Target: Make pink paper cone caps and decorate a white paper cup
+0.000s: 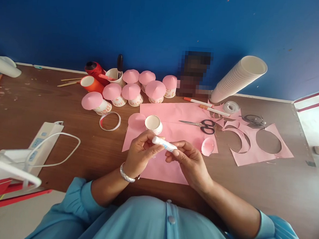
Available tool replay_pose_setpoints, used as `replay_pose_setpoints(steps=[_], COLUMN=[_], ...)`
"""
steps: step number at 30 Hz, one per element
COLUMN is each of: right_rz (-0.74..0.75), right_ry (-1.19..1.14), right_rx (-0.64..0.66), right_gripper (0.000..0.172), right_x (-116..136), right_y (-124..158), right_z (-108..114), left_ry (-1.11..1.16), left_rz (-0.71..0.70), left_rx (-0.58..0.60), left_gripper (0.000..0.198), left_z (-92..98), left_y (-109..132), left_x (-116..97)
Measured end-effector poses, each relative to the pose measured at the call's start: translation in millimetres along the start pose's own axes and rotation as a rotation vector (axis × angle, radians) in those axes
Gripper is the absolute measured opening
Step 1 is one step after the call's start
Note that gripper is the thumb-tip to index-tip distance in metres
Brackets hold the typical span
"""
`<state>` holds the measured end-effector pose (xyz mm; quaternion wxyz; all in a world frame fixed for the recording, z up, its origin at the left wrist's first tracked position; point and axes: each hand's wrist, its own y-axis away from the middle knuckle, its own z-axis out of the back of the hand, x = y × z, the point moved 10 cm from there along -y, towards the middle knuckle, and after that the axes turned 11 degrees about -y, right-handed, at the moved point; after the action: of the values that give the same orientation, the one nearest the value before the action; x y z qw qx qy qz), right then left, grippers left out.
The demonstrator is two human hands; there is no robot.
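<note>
Both my hands hold a white glue stick (164, 144) level above a pink paper sheet (173, 115). My left hand (140, 152) pinches its left end, a silver bracelet on the wrist. My right hand (188, 160) grips the right end with closed fingers. Just beyond the hands stands a white paper cup (153, 124) with a pink paper circle (136, 120) beside it. A small pink cone (208, 146) lies to the right of my right hand.
Several pink-capped cups (134, 90) stand at the back. Black scissors (202, 125), two markers (203, 105), a tape roll (231, 107), a tilted cup stack (236, 81) and cut pink sheets (263, 145) lie right. A tape ring (110, 120), orange cup (90, 83) and power strip (43, 141) lie left.
</note>
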<state>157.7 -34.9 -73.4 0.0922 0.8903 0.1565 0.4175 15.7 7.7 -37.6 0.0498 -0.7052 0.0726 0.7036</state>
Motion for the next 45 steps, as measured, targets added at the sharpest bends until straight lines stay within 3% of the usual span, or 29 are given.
replay_pose_setpoints(steps=[6, 8, 11, 13, 20, 25, 28, 32, 34, 36, 37, 40, 45], right_rz=[0.205, 0.154, -0.053, -0.069, 0.282, 0.191, 0.163, 0.215, 0.198, 0.156, 0.144, 0.136, 0.268], right_ry=[0.163, 0.14, -0.029, -0.05, 0.404, 0.52, 0.605, 0.627, 0.594, 0.565, 0.557, 0.553, 0.721], right_rx=[-0.072, -0.049, 0.069, 0.079, -0.022, 0.034, 0.121, 0.12, 0.071, 0.033, 0.014, -0.018, -0.098], right_gripper=[0.024, 0.027, 0.037, 0.038, 0.022, 0.025, 0.023, 0.015, 0.015, 0.017, 0.019, 0.023, 0.024], right_x=[20.8, 18.4, 0.7, -1.1, 30.9, 28.7, 27.2, 41.2, 48.5, 52.6, 54.7, 60.1, 87.4], right_y=[8.8, 6.0, 1.7, 3.0, 24.2, 17.3, 13.0, 13.1, 13.0, 12.9, 13.1, 14.4, 17.3], right_z=[-1.6, -3.6, -10.9, -9.0, -0.1, -0.8, -7.1, -5.8, 2.0, 9.3, 12.2, 17.7, 34.7], left_ry=[0.015, 0.002, -0.045, -0.088, -0.094, -0.106, -0.218, -0.329, -0.497, -0.801, -0.979, -1.345, -1.449], left_rz=[0.02, 0.019, 0.006, -0.015, -0.018, -0.019, -0.122, -0.252, -0.285, -0.322, -0.326, -0.353, -0.4], left_rx=[0.008, 0.016, 0.055, 0.059, 0.024, 0.075, 0.123, 0.233, 0.112, -0.072, -0.103, -0.043, 0.05], left_gripper=[0.027, 0.024, 0.023, 0.024, 0.021, 0.019, 0.016, 0.043, 0.039, 0.038, 0.041, 0.046, 0.049], left_z=[-0.5, 1.0, 1.0, 1.4, -2.2, -6.6, -6.4, 4.6, 32.9, 64.5, 72.8, 77.4, 66.2], left_y=[3.3, 2.5, 0.9, 1.6, 11.3, 9.7, 12.0, 13.4, 4.0, -7.8, -14.3, -30.9, -37.2], left_x=[5.0, 4.3, 2.2, -0.3, -3.6, -6.8, -18.0, -29.6, -34.2, -41.3, -41.8, -35.6, -28.8])
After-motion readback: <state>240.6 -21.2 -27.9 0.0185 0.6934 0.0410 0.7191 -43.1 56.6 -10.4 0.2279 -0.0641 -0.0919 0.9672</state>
